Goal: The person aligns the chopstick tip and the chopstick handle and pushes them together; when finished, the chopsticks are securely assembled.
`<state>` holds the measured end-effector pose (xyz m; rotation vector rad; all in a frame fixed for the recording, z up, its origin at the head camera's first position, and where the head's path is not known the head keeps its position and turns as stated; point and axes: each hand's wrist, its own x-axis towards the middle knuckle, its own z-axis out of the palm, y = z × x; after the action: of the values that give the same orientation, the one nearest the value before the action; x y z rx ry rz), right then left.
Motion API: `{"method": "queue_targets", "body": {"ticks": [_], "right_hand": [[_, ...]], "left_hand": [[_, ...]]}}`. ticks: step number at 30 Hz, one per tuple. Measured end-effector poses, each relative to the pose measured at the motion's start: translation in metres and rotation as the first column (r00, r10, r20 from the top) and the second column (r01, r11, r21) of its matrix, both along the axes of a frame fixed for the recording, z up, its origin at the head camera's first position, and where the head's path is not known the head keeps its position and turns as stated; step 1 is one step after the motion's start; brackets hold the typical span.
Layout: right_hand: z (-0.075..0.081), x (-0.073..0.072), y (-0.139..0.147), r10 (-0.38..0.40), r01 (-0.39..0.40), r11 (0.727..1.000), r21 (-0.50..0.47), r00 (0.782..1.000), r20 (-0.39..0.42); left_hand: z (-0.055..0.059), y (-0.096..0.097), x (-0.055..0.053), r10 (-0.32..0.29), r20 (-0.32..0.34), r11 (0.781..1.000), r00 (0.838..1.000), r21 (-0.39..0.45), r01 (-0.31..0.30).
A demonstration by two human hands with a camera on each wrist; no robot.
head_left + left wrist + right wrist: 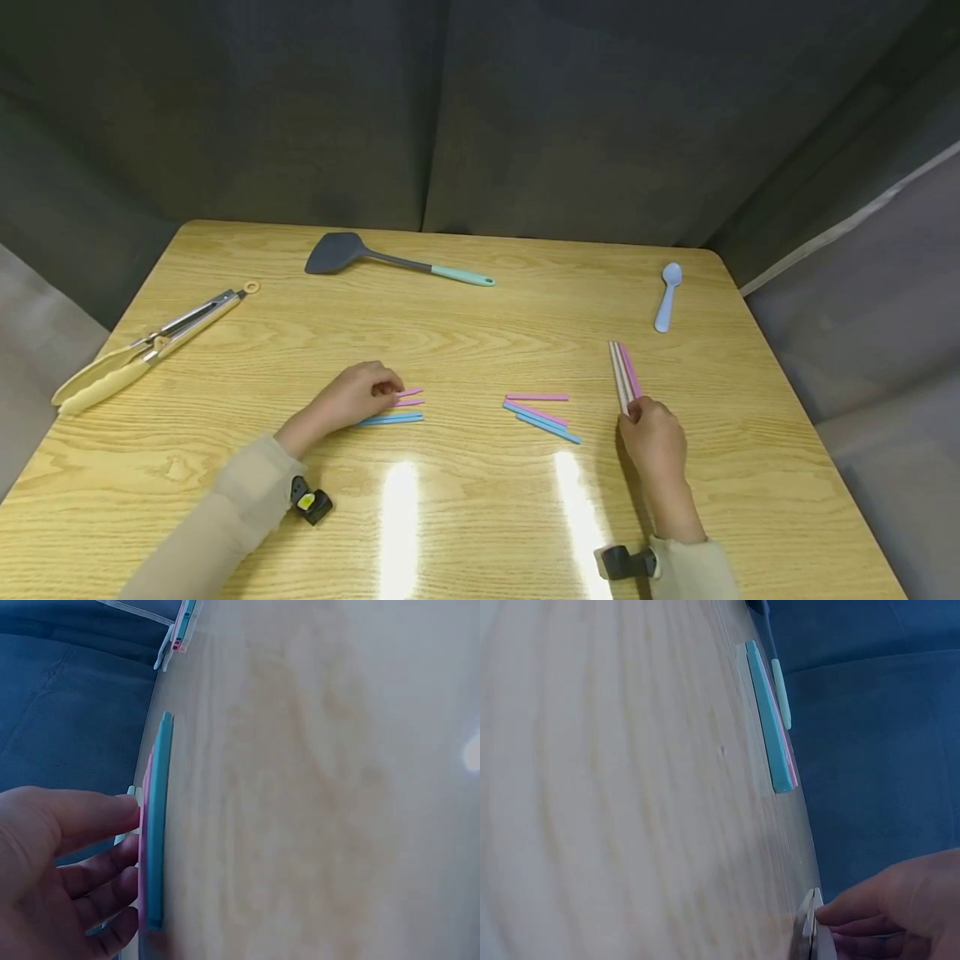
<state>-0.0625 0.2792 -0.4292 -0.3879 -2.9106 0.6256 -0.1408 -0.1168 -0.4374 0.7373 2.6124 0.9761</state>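
Observation:
My left hand bends over two pink chopsticks, its thumb and fingertips pinching at them while their thin tips stick out to the right. Just below lies a pair of blue chopsticks; in the left wrist view a blue chopstick lies in front of the pink. On the right, my right hand grips the near ends of white chopsticks, with pink chopsticks alongside them. The right wrist view shows thumb and fingers pinching the white chopsticks; the hand hides their lower ends.
Between the hands lie more pink chopsticks and blue chopsticks. A spatula rests at the back, yellow-tipped tongs at the left, and a light blue spoon at the back right. Dark curtains hang behind the wooden table.

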Motion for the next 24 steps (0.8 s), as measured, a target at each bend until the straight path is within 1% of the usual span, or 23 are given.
{"method": "queue_targets", "body": {"ticks": [7,13,18,24], "right_hand": [[0.0006,0.0003,-0.0010,-0.006,0.005,1.000,0.008,1.000,0.021],[-0.0004,0.0012,-0.0020,0.026,-0.027,0.999,0.029,0.999,0.028],[0.0000,0.0017,-0.0026,0.024,-0.026,0.999,0.044,0.999,0.045],[0.0010,0.0012,-0.0037,0.027,-0.028,0.997,0.072,0.999,0.021]], "left_hand": [[-0.0035,-0.0025,0.0044,0.034,-0.005,0.999,0.999,0.006,-0.034],[-0.0057,-0.0035,0.0050,0.046,-0.005,0.999,0.999,0.006,-0.046],[-0.0062,-0.0032,0.0048,0.058,-0.019,0.998,0.998,-0.001,-0.058],[-0.0069,-0.0025,0.0033,0.063,-0.024,0.998,0.998,-0.011,-0.063]]}}
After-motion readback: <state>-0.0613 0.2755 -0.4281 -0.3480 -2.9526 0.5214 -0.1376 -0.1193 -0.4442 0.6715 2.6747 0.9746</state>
